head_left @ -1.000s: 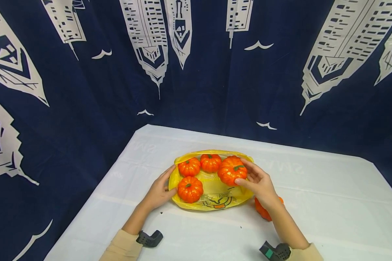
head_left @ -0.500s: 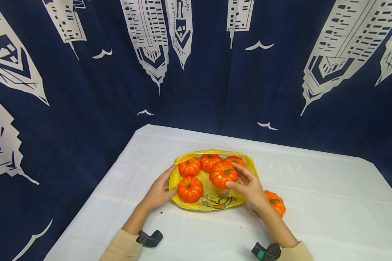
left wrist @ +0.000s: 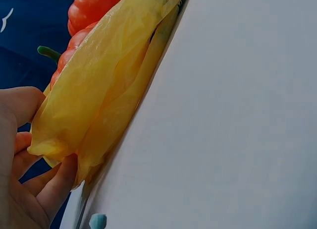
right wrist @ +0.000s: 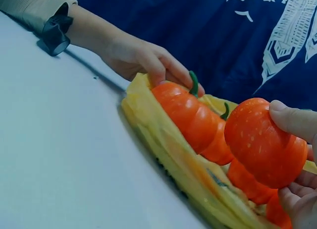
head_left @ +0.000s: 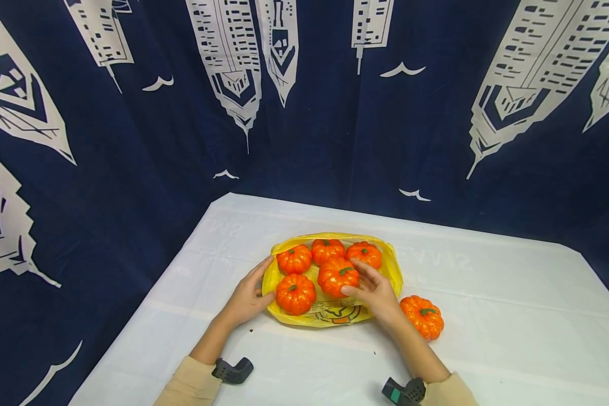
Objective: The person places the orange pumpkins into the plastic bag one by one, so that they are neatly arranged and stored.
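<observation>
A yellow plastic bag (head_left: 393, 265) lies spread open like a shallow basket on the table. Inside it sit several small orange pumpkins, among them a front left pumpkin (head_left: 295, 295) and a back right pumpkin (head_left: 364, 255). My left hand (head_left: 246, 296) holds the bag's left end, thumb at the rim and fingers against the outer side in the left wrist view. Over the bag's middle, my right hand (head_left: 378, 293) grips another pumpkin (right wrist: 262, 144) with a green stem between thumb and fingers. In the right wrist view it is raised above the pumpkins beneath.
Right of the bag, beside my right forearm, one more pumpkin (head_left: 423, 317) lies on the white-covered table (head_left: 512, 327). A dark blue curtain (head_left: 325, 146) printed with white buildings hangs behind the table. Small dark specks dot the cloth near the front.
My right hand has carried its pumpkin leftward and a little nearer over the bag, uncovering the back right pumpkin and the loose one outside. The left hand has stayed put.
</observation>
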`<state>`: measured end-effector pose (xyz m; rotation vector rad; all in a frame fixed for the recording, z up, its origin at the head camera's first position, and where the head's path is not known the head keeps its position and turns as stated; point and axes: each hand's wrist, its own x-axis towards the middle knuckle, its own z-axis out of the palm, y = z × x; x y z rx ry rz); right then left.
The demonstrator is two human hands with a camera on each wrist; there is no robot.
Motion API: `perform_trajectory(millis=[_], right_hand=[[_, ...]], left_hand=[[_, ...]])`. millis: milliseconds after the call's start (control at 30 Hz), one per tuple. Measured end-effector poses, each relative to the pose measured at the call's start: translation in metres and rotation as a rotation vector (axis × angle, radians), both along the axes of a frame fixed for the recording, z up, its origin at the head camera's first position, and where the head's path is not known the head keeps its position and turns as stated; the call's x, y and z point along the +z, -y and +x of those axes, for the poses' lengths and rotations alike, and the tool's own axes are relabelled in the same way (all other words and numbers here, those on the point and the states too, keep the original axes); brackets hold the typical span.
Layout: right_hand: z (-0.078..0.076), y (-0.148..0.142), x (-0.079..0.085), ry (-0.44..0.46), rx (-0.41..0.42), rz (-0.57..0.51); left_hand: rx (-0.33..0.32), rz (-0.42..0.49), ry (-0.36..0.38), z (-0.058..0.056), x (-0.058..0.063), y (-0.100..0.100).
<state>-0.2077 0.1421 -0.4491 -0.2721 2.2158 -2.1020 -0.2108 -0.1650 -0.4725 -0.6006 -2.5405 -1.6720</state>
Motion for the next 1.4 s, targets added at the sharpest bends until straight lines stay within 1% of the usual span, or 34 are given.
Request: perform_trajectory(millis=[167, 267, 300, 467, 500, 533, 733, 1167, 1300, 1367, 1400], right_hand=[[-0.002, 0.005, -0.008, 0.022, -0.004, -0.001], [-0.002, 0.007, -0.011, 0.036, 0.009, -0.015], [-0.002, 0.008, -0.012, 0.038, 0.015, -0.019], [-0.001, 0.009, -0.015, 0.059, 0.035, -0.031], [0.000, 0.009, -0.015, 0.060, 0.035, -0.032], [0.000, 0.009, -0.016, 0.063, 0.035, -0.033], [0.000, 0.010, -0.019, 0.056, 0.040, -0.050], [0.001, 0.011, -0.023, 0.059, 0.043, -0.014], [0.000, 0.011, -0.023, 0.069, 0.027, 0.006], [0.000, 0.012, -0.023, 0.074, 0.025, 0.008], [0.001, 0.012, -0.022, 0.077, 0.025, 0.007]], left_hand=[[-0.001, 0.005, 0.009, 0.000, 0.000, 0.000], [-0.004, 0.008, -0.004, 0.000, -0.001, 0.000], [-0.006, 0.006, -0.007, 0.003, 0.004, -0.001], [-0.009, 0.014, -0.016, 0.002, 0.003, -0.001], [-0.008, 0.015, -0.016, 0.002, 0.003, -0.001], [-0.009, 0.023, -0.016, 0.000, -0.002, 0.000], [-0.009, 0.014, -0.029, 0.000, -0.002, 0.000], [0.002, 0.006, -0.037, 0.000, -0.002, 0.000], [0.008, -0.013, -0.045, 0.002, 0.002, -0.002], [0.007, -0.016, -0.045, 0.005, 0.008, -0.003], [0.005, -0.016, -0.045, 0.007, 0.012, -0.004]])
